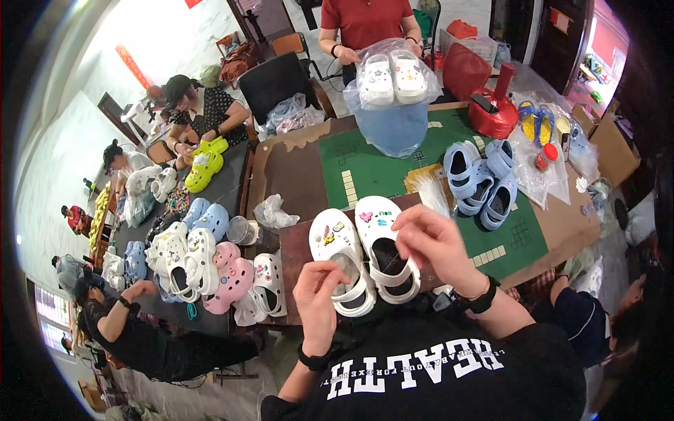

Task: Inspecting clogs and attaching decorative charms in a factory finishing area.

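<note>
Black T-shirt [449, 368] with white lettering filled the lower edge, worn by the person whose forearms rose from it.

Left hand [317, 295]: raised just in front of the pair of white clogs [365, 252], fingers curled, thumb and forefinger tips drawn together; whether anything was pinched between them could not be told. Black band at the wrist.

Right hand [430, 242]: lay over the right-hand clog of the pair, fingers bent and pressed together at its strap end. Black wristwatch [481, 302] at the wrist.

Pair of white clogs: side by side on the near edge of the brown table [295, 175], toes pointing away, small coloured charms on the uppers.

Further items:
- Green mat [365, 165] on the table beyond the pair.
- Pale blue clogs [481, 182], heaped on the mat to the right.
- Crumpled clear plastic bag [272, 212], left of the pair.
- White, blue and pink clogs [200, 263], piled on a dark table to the left.
- Bagged white clogs [393, 77], held by a person in a red shirt at the far side.
- Red kettle-shaped object [493, 109], far right.
</note>
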Action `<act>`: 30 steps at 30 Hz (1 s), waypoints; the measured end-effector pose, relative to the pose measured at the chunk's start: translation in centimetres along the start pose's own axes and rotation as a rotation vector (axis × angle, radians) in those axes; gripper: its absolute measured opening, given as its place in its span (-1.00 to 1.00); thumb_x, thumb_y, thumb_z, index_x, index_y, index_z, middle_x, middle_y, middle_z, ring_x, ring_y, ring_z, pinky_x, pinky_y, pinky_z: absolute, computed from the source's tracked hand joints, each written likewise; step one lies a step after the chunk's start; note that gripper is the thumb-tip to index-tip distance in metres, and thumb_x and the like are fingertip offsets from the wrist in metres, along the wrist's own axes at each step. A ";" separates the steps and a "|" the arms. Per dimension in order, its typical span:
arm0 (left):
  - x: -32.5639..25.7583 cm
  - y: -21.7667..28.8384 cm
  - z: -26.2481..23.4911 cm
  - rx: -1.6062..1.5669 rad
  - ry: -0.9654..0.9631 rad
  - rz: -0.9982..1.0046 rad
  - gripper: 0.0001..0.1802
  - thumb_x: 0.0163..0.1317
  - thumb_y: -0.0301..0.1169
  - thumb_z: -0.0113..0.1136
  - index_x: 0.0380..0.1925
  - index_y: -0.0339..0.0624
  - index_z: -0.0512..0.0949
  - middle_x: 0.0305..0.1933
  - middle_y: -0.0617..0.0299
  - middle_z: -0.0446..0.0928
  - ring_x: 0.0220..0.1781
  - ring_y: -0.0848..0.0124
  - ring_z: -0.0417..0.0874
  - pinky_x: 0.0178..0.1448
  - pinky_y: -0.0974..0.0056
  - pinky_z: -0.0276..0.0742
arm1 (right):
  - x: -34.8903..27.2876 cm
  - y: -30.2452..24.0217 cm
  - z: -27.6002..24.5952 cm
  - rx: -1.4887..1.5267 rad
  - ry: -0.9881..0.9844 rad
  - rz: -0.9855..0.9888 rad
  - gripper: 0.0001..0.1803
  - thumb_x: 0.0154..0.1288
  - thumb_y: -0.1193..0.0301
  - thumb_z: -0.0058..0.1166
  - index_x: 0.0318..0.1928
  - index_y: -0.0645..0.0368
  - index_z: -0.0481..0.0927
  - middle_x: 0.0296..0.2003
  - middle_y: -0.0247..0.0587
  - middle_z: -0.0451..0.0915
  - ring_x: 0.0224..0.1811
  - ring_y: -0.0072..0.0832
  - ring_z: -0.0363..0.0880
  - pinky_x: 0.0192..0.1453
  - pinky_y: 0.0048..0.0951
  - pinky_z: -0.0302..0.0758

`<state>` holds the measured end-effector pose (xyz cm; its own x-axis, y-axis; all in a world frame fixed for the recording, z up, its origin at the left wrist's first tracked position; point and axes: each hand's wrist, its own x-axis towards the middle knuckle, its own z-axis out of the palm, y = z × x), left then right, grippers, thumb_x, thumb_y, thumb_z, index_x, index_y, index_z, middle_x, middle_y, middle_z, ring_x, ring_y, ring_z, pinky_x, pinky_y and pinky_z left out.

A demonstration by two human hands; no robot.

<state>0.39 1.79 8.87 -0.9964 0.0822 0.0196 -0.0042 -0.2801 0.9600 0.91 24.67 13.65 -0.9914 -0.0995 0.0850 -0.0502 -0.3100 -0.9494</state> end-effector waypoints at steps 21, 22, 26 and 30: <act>1.0 0.7 -1.2 0.139 -0.043 -0.027 -0.90 0.30 -0.66 0.02 -0.20 -0.41 0.46 -0.42 0.19 0.49 -0.40 0.49 0.52 -0.26 0.46 0.41 | -0.4 8.3 4.7 -1.030 -0.014 -0.530 -0.87 0.24 0.36 0.11 -0.24 0.11 0.54 -0.42 -0.24 0.55 -0.36 -0.26 0.62 -0.39 -0.27 0.52; 0.9 1.1 -0.7 0.188 -0.050 -0.004 -0.91 0.28 -0.66 0.02 -0.22 -0.40 0.45 -0.42 0.18 0.49 -0.40 0.47 0.52 -0.26 0.45 0.42 | -0.4 8.4 4.5 -1.071 -0.010 -0.521 -0.87 0.21 0.38 0.11 -0.27 0.14 0.51 -0.44 -0.23 0.52 -0.36 -0.25 0.60 -0.39 -0.27 0.52; 1.3 0.8 -1.4 0.264 0.004 0.004 -0.91 0.27 -0.66 0.02 -0.23 -0.41 0.44 -0.42 0.17 0.49 -0.40 0.47 0.54 -0.25 0.45 0.43 | -0.2 8.7 4.8 -1.112 0.001 -0.528 -0.89 0.19 0.41 0.09 -0.31 0.15 0.48 -0.44 -0.22 0.49 -0.29 -0.26 0.60 -0.37 -0.26 0.52; 2.0 0.9 -1.5 0.565 -0.168 0.238 -0.90 0.26 -0.67 0.02 -0.23 -0.40 0.44 -0.34 0.14 0.51 -0.40 0.48 0.53 -0.24 0.45 0.43 | 0.0 7.9 5.3 -0.949 0.023 -0.466 -0.89 0.18 0.43 0.07 -0.28 0.15 0.51 -0.43 -0.21 0.54 -0.37 -0.21 0.63 -0.38 -0.24 0.54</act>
<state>-1.69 0.28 9.33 -0.9375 0.2414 0.2506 0.3069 0.2346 0.9224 1.12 17.25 7.78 -0.8511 -0.1401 0.5059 -0.4909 0.5540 -0.6724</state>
